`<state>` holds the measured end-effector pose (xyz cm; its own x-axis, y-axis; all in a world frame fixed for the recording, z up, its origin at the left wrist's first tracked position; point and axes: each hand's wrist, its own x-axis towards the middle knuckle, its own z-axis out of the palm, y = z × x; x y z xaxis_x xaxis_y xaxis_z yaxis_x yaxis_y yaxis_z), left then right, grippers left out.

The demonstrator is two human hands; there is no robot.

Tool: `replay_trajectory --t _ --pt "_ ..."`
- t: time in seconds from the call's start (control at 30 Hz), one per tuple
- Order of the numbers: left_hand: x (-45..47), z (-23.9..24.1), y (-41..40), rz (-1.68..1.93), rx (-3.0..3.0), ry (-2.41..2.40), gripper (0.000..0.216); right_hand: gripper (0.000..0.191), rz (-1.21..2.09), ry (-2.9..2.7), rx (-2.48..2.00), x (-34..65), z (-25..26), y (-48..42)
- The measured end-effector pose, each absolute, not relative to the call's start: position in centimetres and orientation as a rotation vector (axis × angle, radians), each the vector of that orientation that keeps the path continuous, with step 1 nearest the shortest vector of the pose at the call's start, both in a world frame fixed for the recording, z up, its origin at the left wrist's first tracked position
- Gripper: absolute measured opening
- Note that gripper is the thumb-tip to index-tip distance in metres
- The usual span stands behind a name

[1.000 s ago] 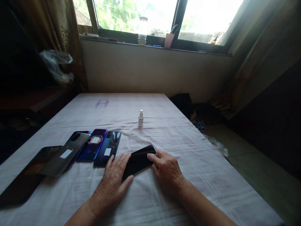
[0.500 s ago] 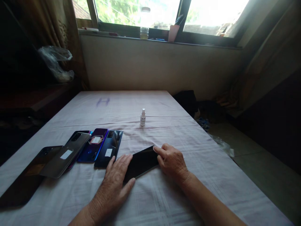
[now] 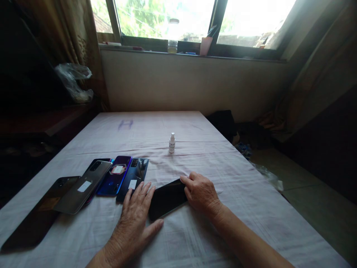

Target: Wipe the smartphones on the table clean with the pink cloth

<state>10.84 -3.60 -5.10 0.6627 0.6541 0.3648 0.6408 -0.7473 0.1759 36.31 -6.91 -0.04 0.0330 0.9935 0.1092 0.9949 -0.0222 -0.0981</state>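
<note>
With my right hand [image 3: 202, 193] clamped on the black phone [image 3: 168, 200], my spread left hand [image 3: 134, 217] should lightly steady its left end.

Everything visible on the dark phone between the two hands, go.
The dark phone is a thin, oblong slab with a smooth, glossy, glass-like black face up; nothing is lit on it. A thin, lighter edge shows along its near side. It lies aslant on the white cloth, right end farther from the wearer. The right hand grips its far right corner, covering it. The left hand is spread at its left end; whether those fingers touch it is unclear. Its underside is hidden.
</note>
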Motion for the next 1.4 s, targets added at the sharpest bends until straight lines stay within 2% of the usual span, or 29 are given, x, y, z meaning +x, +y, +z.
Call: replay_trajectory --t 0.2,0.33,0.53,0.77,0.97,1.17,1.4 --pt "9.4 -5.6 -2.8 0.543 2.841 1.189 0.076 0.028 -0.023 -2.115 -2.035 34.7 -0.6 -7.3" --pt "9.5 -6.1 -2.8 0.510 2.811 1.252 0.074 0.032 0.047 -2.190 -1.896 33.8 -0.7 -7.3" --pt "9.3 -6.9 -2.4 0.456 2.769 1.258 0.075 0.031 0.027 -2.039 -2.052 34.7 -0.8 -6.9" --pt "9.4 -6.9 -2.4 0.400 2.706 1.272 0.076 0.035 0.053 -2.148 -1.899 33.1 -1.0 -7.5" --pt "10.0 -5.7 -2.4 0.311 2.659 1.319 0.076 0.033 -0.030 -2.001 -2.106 34.6 -0.6 -7.3" --pt "10.1 -6.4 -2.3 0.454 2.702 1.303 0.072 0.037 0.002 -2.118 -1.935 33.2 -0.9 -8.6" --pt "9.7 -7.2 -2.0 0.494 2.724 1.264 0.072 0.037 -0.028 -1.948 -2.095 34.9 -1.1 -8.8"
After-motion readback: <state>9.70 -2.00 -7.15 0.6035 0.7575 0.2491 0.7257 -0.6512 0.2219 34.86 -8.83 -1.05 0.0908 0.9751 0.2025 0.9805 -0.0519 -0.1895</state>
